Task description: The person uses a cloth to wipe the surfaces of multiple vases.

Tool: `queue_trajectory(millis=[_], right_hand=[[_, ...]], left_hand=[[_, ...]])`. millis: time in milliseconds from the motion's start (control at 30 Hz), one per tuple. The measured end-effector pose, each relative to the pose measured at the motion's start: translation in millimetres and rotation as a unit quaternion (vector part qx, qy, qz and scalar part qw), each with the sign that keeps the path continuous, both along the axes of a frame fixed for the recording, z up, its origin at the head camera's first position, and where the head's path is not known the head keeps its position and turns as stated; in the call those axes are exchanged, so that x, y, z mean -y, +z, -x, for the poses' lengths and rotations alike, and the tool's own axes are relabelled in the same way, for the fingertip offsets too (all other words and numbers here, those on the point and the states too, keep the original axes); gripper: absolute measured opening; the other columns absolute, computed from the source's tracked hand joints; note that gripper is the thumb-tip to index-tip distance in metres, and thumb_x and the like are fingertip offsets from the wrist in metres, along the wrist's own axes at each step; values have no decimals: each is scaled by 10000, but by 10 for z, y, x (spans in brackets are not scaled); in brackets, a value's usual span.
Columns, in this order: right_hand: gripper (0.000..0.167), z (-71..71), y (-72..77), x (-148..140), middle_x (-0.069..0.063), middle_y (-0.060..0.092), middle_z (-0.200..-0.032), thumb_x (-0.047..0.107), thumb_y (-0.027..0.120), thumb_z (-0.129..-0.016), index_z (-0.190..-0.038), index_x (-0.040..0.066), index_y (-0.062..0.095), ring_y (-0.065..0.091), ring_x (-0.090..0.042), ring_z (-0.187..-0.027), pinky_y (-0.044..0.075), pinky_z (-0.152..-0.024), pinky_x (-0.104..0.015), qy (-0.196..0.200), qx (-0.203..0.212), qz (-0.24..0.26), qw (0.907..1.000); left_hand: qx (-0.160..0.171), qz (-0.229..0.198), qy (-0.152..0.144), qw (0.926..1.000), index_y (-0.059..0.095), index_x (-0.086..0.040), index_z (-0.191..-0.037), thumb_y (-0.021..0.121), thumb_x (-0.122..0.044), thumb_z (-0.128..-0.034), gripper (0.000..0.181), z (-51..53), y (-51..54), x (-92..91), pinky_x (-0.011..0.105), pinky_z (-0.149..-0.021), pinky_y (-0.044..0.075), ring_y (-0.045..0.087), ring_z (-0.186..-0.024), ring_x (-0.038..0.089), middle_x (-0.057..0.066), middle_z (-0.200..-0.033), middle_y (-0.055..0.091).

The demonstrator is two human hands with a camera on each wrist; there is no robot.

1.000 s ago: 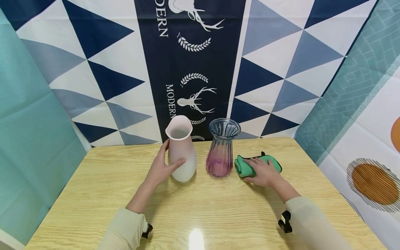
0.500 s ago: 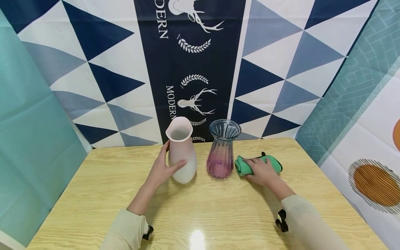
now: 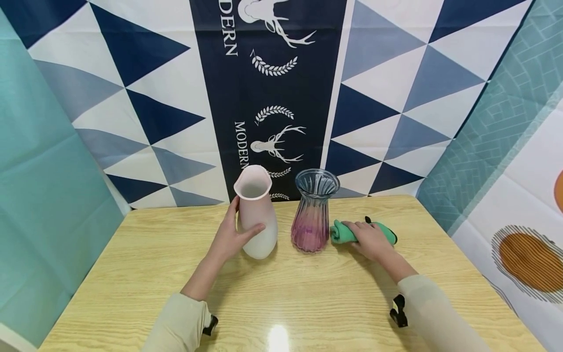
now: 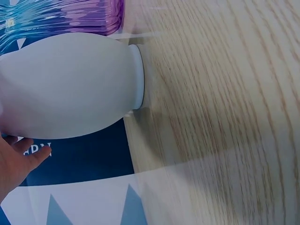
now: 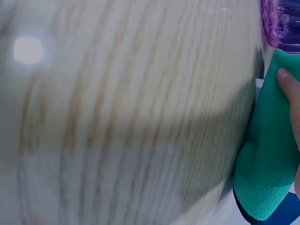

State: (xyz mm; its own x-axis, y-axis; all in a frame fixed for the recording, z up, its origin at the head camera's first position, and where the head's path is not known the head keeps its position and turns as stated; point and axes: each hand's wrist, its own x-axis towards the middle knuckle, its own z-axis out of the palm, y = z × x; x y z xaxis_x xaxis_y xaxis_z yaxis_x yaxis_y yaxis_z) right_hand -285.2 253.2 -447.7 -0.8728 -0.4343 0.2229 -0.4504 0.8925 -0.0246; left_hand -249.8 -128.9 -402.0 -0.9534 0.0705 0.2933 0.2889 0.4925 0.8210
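A tall vase (image 3: 258, 227), pale pink at its wavy rim and white below, stands upright on the wooden table. My left hand (image 3: 230, 237) holds it from the left, thumb across the front, fingers partly hidden behind. In the left wrist view, the base of this vase (image 4: 79, 84) sits on the wood. My right hand (image 3: 371, 239) grips a rolled green cloth (image 3: 344, 232) with black edging. Seen from the right wrist, the thumb lies on the cloth (image 5: 269, 145). Between the hands stands a ribbed glass vase (image 3: 310, 220), blue above and purple below.
The wooden table (image 3: 290, 293) ends at a patterned backdrop (image 3: 272, 98) close behind the vases. A teal sheet (image 3: 53, 195) hangs at the left and another printed sheet (image 3: 506, 195) at the right. The glass vase is close to the cloth's left end.
The right fingers have closed in on the green cloth, which is now squeezed narrower. The left hand and both vases have hardly changed, apart from a slight shift of the head view.
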Motion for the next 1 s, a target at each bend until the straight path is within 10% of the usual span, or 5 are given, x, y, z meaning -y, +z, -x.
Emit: queue_trajectory(millis=[233,533,1000], right_hand=[[602,-12,90,-11,-240,546,-1273,247,645,-882,-1388,40,392,547,-423,-1113,447,-889,-574,-276,57,1245,9918],[614,-125,267,-9,-307,517,-1272,294,599,-917,-1433,94,333,538,-484,-1078,443,-855,-599,-710,-80,2782,9579],[627,-344,498,71,-290,592,-1168,158,681,-857,-1411,133,390,611,-449,-954,491,-760,-563,-236,-749,3436,9358]], left_hand=[[-9,-34,-11,10000,131,-194,-1500,728,-534,-732,1030,-2,37,-13,533,-1082,322,353,-1357,268,81,-1498,320],[-189,-151,-140,9996,132,-199,-1498,736,-483,-751,1001,6,107,-37,536,-1092,308,339,-1365,263,78,-1495,321],[-708,-356,-278,9965,165,-179,-1485,688,-376,-836,857,31,201,-68,526,-1075,340,390,-1327,274,88,-1437,379]])
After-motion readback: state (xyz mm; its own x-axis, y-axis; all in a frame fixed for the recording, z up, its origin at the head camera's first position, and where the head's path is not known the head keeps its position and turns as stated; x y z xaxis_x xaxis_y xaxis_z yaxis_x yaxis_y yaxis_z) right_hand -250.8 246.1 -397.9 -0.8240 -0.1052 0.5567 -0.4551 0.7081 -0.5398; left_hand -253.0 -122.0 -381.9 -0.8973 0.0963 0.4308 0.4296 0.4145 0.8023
